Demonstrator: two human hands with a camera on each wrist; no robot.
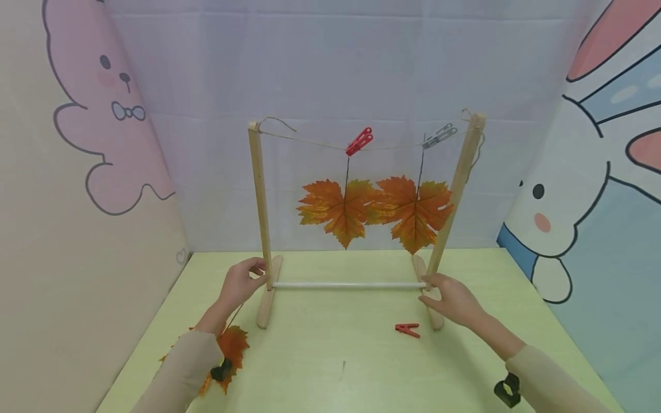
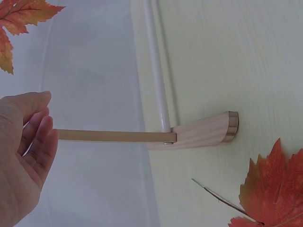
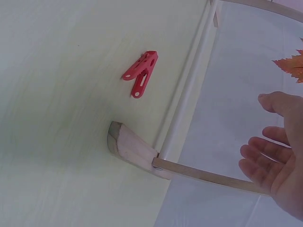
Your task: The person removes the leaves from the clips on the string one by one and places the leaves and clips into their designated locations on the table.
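Observation:
A wooden stand has a left post [image 1: 260, 201], a right post [image 1: 457, 189] and a white crossbar [image 1: 348, 285] low between them. My left hand [image 1: 240, 284] is beside the lower left post, fingers loosely bent; contact is unclear. Beside the lower right post, my right hand [image 1: 457, 299] has its thumb and fingers apart, as the right wrist view [image 3: 279, 151] shows. From a string between the post tops hang two orange leaves: one leaf [image 1: 338, 209] under a red clothespin [image 1: 358, 141], the other leaf [image 1: 413, 212] under a grey clothespin [image 1: 439, 136].
A loose red clothespin [image 1: 408, 329] lies on the pale yellow table [image 1: 330, 350] near the right foot [image 1: 435, 315]. More orange leaves [image 1: 233, 347] lie at the left, partly under my left forearm. A white cloth [image 1: 330, 74] hangs behind the stand.

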